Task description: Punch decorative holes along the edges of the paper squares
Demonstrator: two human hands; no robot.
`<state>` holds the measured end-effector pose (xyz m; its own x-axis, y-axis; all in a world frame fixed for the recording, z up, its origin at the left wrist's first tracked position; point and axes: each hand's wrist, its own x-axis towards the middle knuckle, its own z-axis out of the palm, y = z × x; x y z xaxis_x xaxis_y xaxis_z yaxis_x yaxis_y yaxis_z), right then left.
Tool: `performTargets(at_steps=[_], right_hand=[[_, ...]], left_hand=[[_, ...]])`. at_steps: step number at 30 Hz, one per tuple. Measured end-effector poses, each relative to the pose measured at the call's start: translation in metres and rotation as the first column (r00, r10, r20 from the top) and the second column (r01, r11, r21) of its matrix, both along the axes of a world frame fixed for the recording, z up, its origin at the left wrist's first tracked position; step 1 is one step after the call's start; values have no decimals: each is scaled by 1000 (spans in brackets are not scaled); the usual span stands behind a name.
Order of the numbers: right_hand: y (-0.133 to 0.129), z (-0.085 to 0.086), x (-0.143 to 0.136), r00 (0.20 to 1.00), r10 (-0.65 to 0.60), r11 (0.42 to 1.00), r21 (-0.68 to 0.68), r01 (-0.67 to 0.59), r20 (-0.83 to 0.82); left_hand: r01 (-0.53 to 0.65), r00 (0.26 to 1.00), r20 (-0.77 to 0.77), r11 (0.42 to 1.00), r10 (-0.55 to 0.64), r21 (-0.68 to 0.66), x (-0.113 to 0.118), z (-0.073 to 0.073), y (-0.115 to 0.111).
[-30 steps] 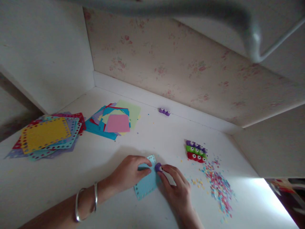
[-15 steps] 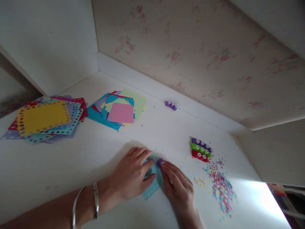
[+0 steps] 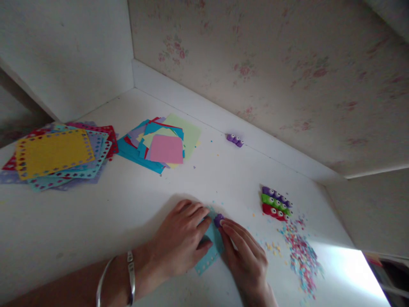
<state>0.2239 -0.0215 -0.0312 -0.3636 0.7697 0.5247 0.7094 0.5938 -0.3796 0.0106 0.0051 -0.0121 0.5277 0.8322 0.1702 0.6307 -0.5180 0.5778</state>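
My left hand [image 3: 187, 234] lies with its fingers apart over a light blue sheet of paper [image 3: 209, 261], pressing it to the table. Small holes run along the sheet's near edge; much of the sheet is under my hand. With my right hand [image 3: 246, 251] I grip a small purple craft punch [image 3: 219, 220] by its side, thumb and fingers closed round it. The punch sits at the sheet's right edge, near its far corner. A metal bangle [image 3: 131, 277] circles my left wrist.
Purple, green and red punches [image 3: 276, 204] stand in rows at right, beside scattered confetti [image 3: 303, 256]. More purple punches [image 3: 235, 140] sit by the wall. Plain coloured papers [image 3: 166, 149] lie behind my left hand; sheets with punched borders [image 3: 54, 154] are stacked far left.
The view has shifted slightly. My right hand still holds the purple punch at the paper's edge, and my left hand stays on the sheet.
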Motion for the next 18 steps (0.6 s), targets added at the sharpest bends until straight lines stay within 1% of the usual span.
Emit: performTargets(at_steps=[4,13,18], right_hand=[[1,2,-1,1000,-1,1000,3,1,7],[2,9,-2,999,13,999,-39,-11,32],[5,11,-4,999,-24,999,-33,26,43]], left_hand=[[-3,1000,11,1000,3,-1,0,0,0],[-27,999,40,999,26,24,0,0,0],[-33,998,55,999,32,21,0,-1,-1]])
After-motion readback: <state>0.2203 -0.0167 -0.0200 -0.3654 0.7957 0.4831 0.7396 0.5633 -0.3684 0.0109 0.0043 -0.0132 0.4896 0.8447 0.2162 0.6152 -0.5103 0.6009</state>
